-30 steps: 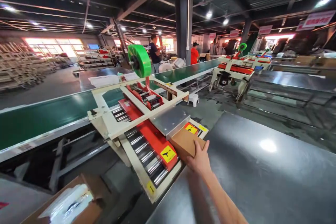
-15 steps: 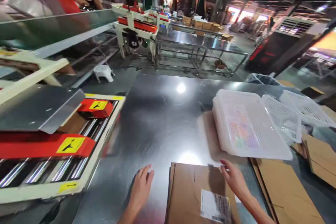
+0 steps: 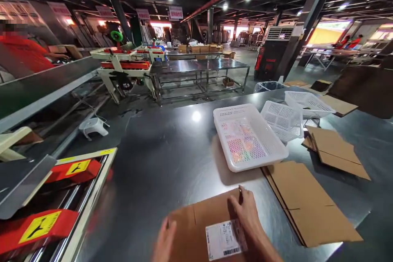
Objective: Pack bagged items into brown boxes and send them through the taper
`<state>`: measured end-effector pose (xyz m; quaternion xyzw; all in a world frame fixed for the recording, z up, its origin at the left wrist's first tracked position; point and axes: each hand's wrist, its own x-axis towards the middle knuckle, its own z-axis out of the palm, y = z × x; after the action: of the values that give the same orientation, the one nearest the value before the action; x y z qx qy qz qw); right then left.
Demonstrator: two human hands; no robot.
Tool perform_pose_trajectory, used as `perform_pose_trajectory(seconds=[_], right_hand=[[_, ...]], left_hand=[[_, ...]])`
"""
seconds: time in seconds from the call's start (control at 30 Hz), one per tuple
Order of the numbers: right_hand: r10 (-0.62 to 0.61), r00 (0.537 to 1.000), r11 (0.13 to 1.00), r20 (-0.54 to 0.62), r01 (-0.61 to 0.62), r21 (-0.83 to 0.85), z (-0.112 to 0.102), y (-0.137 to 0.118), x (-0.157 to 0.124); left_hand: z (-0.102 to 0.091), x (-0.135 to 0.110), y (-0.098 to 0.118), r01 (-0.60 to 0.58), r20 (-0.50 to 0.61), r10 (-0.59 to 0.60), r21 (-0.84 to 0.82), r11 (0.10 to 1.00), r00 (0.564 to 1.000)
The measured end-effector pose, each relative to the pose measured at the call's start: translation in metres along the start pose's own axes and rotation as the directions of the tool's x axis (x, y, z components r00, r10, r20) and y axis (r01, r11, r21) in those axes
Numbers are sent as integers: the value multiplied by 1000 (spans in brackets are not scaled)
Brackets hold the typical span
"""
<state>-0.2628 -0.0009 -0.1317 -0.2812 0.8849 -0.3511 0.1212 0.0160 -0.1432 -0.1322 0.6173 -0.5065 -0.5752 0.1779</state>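
Note:
Low in the view lies a flattened cardboard box (image 3: 190, 237) with a white printed shipping label (image 3: 225, 239) on its upper face. My left hand (image 3: 166, 239) grips its left edge, slightly blurred, its fingertips bent at the rim. At the far right corner, my right hand (image 3: 247, 208) is closed on the edge, thumb on top and fingers over the side. Just beyond it stands a white plastic basket (image 3: 227, 147) with shiny coloured contents seen inside. More flattened cardboard boxes (image 3: 310, 204) lie stacked to the right.
All this rests on a steel table (image 3: 153, 163). A roller conveyor (image 3: 92, 196) with red side belts adjoins at left. Further white baskets (image 3: 282, 118) and folded cardboard (image 3: 337, 151) lie at right. A white stool (image 3: 93, 127) and a person in red (image 3: 24, 55) are beyond.
Both hands have come onto the labelled cardboard box and taken hold of its edges. The box has turned slightly. My view has swung up and to the right.

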Motion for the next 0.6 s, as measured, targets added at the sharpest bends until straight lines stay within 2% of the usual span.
perform_pose_trajectory(seconds=[0.07,0.13,0.17,0.23,0.3,0.37,0.43,0.53,0.6], right_hand=[[-47,997,978,-68,59,198,-5,-44,3],[-135,988,926,-71,152,345,-9,-96,13],[-185,981,897,-63,195,396,-11,-123,20],[-204,978,846,-52,203,493,-12,-171,37],[-198,980,798,-37,183,574,-8,-203,50],[-228,974,746,-15,184,640,4,-218,56],[-329,943,692,58,199,694,24,-216,50],[-444,873,694,203,192,694,56,-198,33],[-431,871,750,236,200,631,68,-187,24]], left_hand=[[-25,-8,20,94,-73,-110,-203,975,991],[-51,-11,45,88,-75,-117,-314,945,990],[-64,-11,58,49,-75,-79,-337,940,994],[-85,-7,84,-57,-73,33,-365,929,997],[-99,0,106,-163,-118,125,-404,900,985],[-102,7,124,-238,-193,168,-432,870,967],[-97,16,138,-262,-230,177,-426,866,957],[-84,34,155,-279,-115,257,-269,922,960],[-82,53,167,-311,-3,313,-115,943,950]])
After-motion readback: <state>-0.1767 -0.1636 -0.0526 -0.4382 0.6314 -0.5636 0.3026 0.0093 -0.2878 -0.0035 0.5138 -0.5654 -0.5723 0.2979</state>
